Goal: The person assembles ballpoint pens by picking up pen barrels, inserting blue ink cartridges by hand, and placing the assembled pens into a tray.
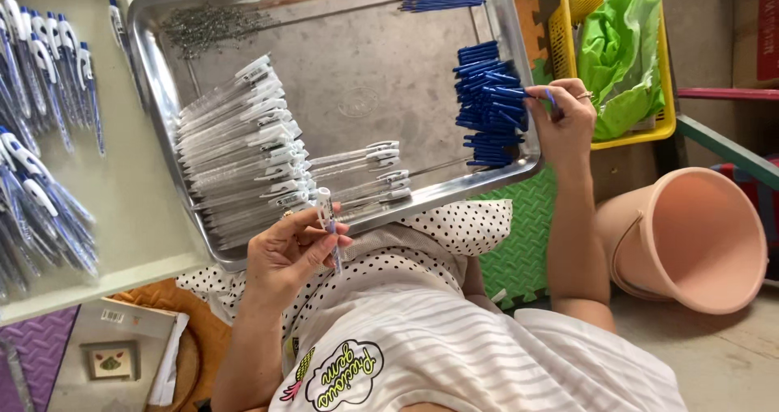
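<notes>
Currently: your left hand (288,250) grips clear pen barrel (327,217) at near rim of tray (357,96). Your right hand (564,116) pinches blue tip (548,100) just beside blue tip pile (489,104). Done, by my reading: finished pens (45,136) heaped on bench (138,193), left. Left to do: large stack of clear barrels (239,144) in tray, springs (207,24) at far corner, many blue parts.
</notes>
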